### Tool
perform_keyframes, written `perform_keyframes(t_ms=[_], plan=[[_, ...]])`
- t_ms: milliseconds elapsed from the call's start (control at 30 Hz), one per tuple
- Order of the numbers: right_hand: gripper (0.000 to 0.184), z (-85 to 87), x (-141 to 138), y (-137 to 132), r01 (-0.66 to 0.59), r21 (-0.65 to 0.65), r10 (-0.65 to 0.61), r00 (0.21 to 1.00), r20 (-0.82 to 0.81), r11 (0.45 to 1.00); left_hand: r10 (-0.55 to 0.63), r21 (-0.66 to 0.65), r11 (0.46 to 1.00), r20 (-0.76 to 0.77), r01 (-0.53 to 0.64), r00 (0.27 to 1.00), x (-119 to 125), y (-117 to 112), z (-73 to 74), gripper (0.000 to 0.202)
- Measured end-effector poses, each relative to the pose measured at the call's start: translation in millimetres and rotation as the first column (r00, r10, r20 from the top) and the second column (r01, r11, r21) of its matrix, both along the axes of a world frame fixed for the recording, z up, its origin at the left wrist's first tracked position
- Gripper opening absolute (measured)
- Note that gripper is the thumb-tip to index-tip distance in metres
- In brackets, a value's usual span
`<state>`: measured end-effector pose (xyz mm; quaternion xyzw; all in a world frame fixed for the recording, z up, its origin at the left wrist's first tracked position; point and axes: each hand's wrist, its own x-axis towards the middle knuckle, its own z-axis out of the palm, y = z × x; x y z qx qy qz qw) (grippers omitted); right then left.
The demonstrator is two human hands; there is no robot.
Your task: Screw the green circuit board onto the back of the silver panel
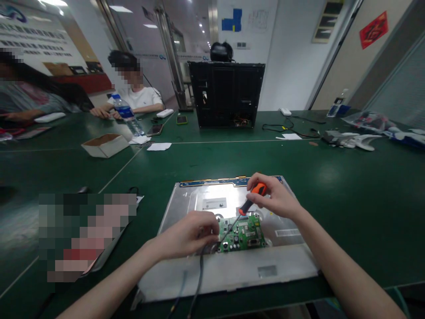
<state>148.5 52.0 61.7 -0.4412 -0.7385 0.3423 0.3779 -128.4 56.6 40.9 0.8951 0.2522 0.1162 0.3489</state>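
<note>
Near centre of the green table [348,199]: flat rectangular monitor panel [232,270] lying face down, back up. Dull brushed sheet metal, matte grey band along the near edge, white label [214,204] toward the far side, thin blue strip board [215,181] along the far edge.

Circuit board [244,234] sits on the panel back, slightly near of middle. Small, green, roughly square, packed with small components and connectors.

Right hand [274,197]: closed round the screwdriver [247,204], fingertips pinching the fat orange-and-black handle from above. Thin steel shaft slants down and left, and its tip is at the board's left part. Can't make out what the tip sits on.

Left hand [189,232]: resting on the panel just left of the board, fingers curled in tight, tips at the board's left edge. Can't tell if it's gripping anything. Dark cables [198,274] run from under it over the panel's near edge.

Hands are close together, with the shaft between them.

Far side: black perforated metal chassis [226,94] standing upright. Far left: open shallow cardboard box [105,145], clear water bottle [128,116], and two other people seated at the table.
</note>
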Motion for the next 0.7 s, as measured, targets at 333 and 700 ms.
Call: perform_keyframes(t_ms=[333,700], plan=[[0.027,-21.9,-2.2,-7.1,0.116,-0.028,-0.118,0.989,-0.09,0.993,-0.039,0.166,0.986,0.162,0.011,0.986,1.7,-14.2,-24.5,0.012],[0.024,-13.3,-4.2,-18.5,0.063,0.075,-0.056,0.994,-0.096,0.995,-0.038,0.121,0.992,0.081,0.028,0.996,-5.2,-13.0,-16.7,0.012]])
